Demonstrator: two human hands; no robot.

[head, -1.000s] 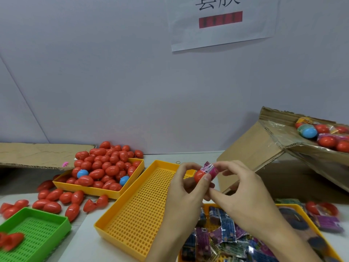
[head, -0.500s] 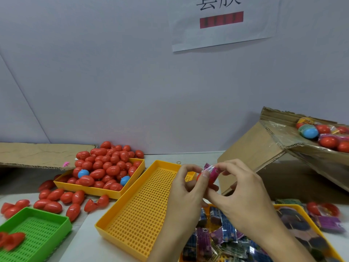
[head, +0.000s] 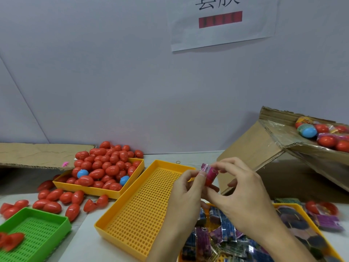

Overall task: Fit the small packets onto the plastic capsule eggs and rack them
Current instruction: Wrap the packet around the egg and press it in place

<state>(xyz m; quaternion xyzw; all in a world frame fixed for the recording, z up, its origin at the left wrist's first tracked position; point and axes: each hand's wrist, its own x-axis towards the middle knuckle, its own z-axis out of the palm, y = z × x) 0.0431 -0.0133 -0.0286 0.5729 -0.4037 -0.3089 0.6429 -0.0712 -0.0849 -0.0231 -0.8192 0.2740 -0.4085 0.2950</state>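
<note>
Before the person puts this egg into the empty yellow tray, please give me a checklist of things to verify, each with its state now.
1. Pink printed packet is around the red plastic capsule egg: ok.
2. Packet fully seated: cannot tell.
3. Left hand and right hand both pinch the egg: ok.
4. Empty yellow perforated tray has free space: ok.
5. Egg halves closed: cannot tell, packet covers them.
</note>
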